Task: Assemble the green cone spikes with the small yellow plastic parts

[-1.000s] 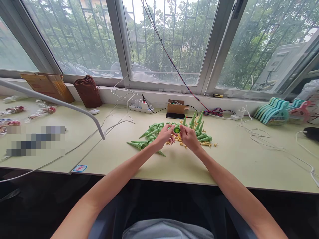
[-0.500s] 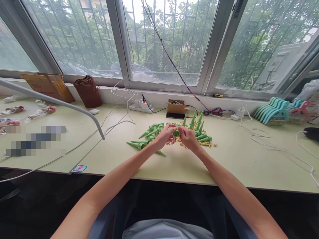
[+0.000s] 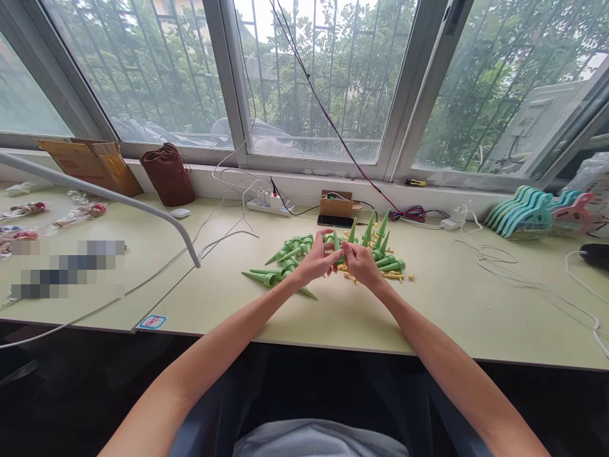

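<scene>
Over the middle of the table, my left hand has its fingers curled round a green plant-watering spike whose pointed end stands up. Pressed close against it, my right hand has its fingers closed at the spike's near side; what they pinch is hidden. More green spikes lie to the left, some with their capped ends showing. Behind my right hand, several spikes point upward, and others lie on their sides. Small yellow plastic pieces are scattered beneath and beside the right hand.
A phone and a small cardboard box are behind the pile. A power strip stands near the window. Teal hangers are at right, with white cables nearby. A grey metal arm crosses the left side.
The green spike between my hands has turned: its round open end faced me before, and now its pointed end rises. Both hands stay in about the same place.
</scene>
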A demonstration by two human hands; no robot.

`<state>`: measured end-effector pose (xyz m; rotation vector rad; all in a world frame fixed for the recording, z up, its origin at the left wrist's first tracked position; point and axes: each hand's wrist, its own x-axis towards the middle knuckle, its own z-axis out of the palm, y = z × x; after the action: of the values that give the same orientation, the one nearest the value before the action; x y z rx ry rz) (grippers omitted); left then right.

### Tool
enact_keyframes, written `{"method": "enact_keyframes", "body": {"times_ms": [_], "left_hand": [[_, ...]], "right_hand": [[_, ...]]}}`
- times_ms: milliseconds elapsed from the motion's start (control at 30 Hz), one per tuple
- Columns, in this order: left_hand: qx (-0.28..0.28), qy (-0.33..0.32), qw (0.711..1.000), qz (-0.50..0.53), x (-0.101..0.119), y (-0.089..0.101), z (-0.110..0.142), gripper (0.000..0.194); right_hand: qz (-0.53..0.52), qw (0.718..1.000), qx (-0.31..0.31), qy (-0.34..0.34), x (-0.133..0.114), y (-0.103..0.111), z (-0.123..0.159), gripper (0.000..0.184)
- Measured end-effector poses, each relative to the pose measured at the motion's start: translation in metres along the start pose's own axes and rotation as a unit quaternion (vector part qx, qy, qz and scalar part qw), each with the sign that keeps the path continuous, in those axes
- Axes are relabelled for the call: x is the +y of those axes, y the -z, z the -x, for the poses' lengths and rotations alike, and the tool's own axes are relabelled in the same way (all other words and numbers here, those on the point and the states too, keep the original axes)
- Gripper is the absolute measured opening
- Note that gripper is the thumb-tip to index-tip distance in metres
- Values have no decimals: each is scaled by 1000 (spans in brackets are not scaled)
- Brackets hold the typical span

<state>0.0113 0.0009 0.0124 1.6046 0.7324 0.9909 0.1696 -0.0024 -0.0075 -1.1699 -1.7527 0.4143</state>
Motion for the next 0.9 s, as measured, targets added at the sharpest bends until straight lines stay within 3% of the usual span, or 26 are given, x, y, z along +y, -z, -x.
{"method": "enact_keyframes", "body": {"times_ms": [200, 533, 733, 900], "left_hand": [[10, -21, 1000, -21, 0, -3, -1, 61], [10, -94, 985, -145, -3, -1, -3, 27], [28, -130, 973, -188, -10, -2, -4, 15], [45, -158, 966, -202, -10, -3, -4, 7]], "right_hand": [[-59, 997, 0, -58, -2, -1, -1, 60], [-225, 964, -25, -137, 13, -8, -3, 56], [-250, 954, -38, -162, 5, -5, -2, 56], [-216, 964, -38, -153, 1, -4, -2, 54]]}}
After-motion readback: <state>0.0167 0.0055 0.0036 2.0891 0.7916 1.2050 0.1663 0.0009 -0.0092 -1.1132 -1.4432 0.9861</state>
